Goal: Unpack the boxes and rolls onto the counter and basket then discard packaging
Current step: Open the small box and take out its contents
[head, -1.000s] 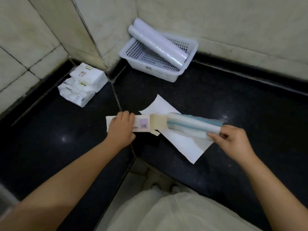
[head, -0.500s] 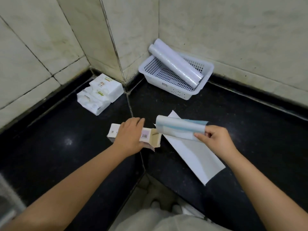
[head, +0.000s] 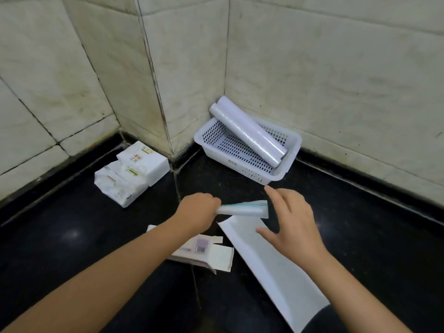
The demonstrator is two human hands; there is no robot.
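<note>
Nearest the viewer, a long white paper sheet [head: 274,265] lies flat on the black polished stone counter [head: 72,248], running from the near right toward the centre. Just left of it rests an opened white cardboard box [head: 204,254] with a barcode label, its end flaps spread (the left forearm crosses over its left part).

Above these, the left hand [head: 198,212] is clenched around one end of a slim roll of pale plastic film with blue-green stripes [head: 243,207]; the roll projects rightward from the fist, held clear of the counter. The right hand [head: 292,222] is released, fingers spread and straight, just beside the roll's free right end; whether a fingertip touches it cannot be told.

Farther left, three white soft tissue packs [head: 131,173] are stacked near the wall. At the far centre, in the corner, a white perforated plastic basket [head: 292,150] holds two long white wrapped rolls [head: 247,133], lying side by side diagonally, their upper ends leaning over the far left rim against the cream tiled wall [head: 336,68].
</note>
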